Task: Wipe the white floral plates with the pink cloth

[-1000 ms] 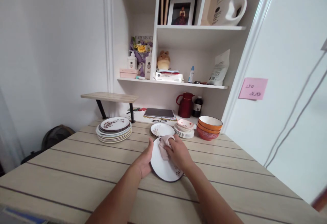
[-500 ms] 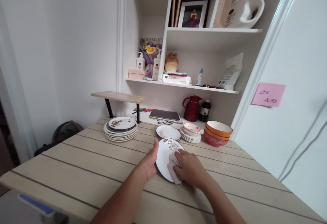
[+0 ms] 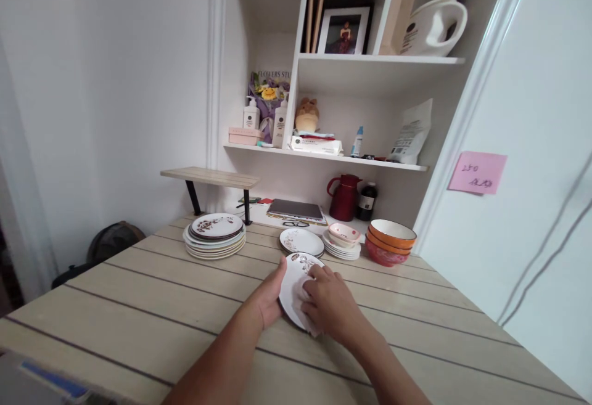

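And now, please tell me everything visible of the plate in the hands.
The plate is round and white, smooth like glazed ceramic, with a dark rim and brown floral decoration near its far edge. It is tilted, decorated face towards the camera, over the table. The left hand holds its left edge; the right hand holds a pale cloth against its face, covering much of its right side. Whether it touches the table cannot be told.

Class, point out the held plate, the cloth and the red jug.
Held plate [image 3: 291, 283], head view: bare white part of its face.
Cloth [image 3: 311, 325], head view: its lower edge.
Red jug [image 3: 343, 200], head view: middle of its body.
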`<state>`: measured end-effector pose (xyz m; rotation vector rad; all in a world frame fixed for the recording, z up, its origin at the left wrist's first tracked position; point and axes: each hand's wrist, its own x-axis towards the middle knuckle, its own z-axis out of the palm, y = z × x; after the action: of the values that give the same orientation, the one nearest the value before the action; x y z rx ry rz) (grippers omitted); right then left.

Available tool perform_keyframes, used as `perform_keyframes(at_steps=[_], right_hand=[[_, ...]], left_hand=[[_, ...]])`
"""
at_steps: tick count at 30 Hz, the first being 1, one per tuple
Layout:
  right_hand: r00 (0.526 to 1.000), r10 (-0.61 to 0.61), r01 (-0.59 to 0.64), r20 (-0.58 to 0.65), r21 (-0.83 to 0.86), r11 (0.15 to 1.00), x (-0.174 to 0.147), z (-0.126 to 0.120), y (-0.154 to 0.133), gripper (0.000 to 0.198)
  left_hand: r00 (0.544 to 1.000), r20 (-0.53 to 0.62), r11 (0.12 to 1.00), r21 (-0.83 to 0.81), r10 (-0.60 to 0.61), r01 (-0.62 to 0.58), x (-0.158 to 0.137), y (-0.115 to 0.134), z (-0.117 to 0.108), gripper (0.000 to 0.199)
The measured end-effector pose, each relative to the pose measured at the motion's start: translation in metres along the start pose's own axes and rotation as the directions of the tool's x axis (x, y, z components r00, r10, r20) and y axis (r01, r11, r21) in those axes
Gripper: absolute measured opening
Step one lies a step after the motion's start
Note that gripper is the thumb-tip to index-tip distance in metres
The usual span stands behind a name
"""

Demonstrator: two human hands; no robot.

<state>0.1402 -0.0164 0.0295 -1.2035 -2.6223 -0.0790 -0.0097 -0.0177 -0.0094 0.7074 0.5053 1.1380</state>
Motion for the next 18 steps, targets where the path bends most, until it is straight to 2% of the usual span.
perform_keyframes(at_steps=[2,4,7,10,14,18], right_hand=[[0.998,-0.062,0.065,-0.030,0.089,0.994,0.004,0.005,-0.007,0.008],[0.995,-0.049,0.061,-0.087,0.132,0.989,0.011,0.009,-0.008,0.010],[0.981,0.109,-0.096,-0.162,0.081,0.992,0.022,0.010,0.002,0.013],[0.953,0.241,-0.234,-0.184,0.058,0.970,0.025,0.009,0.020,0.017],[0.950,0.292,-0.289,-0.107,0.042,0.956,0.014,0.004,0.040,0.019],[0.980,0.177,-0.182,0.096,0.050,0.982,-0.005,-0.002,0.039,0.017]], left_hand=[[1.000,-0.015,1.000,0.008,-0.011,0.011,0.000,0.000,0.000,0.070],[0.999,-0.032,1.000,0.017,-0.023,0.023,0.000,0.000,0.001,0.074],[0.999,-0.039,0.999,0.022,-0.034,0.034,0.000,0.000,0.002,0.074],[0.999,-0.030,0.999,0.016,-0.038,0.039,-0.001,0.001,0.002,0.070],[0.999,-0.039,1.000,0.005,-0.030,0.030,-0.001,0.001,0.000,0.070],[0.999,-0.045,1.000,-0.006,-0.025,0.025,-0.001,0.001,-0.002,0.071]])
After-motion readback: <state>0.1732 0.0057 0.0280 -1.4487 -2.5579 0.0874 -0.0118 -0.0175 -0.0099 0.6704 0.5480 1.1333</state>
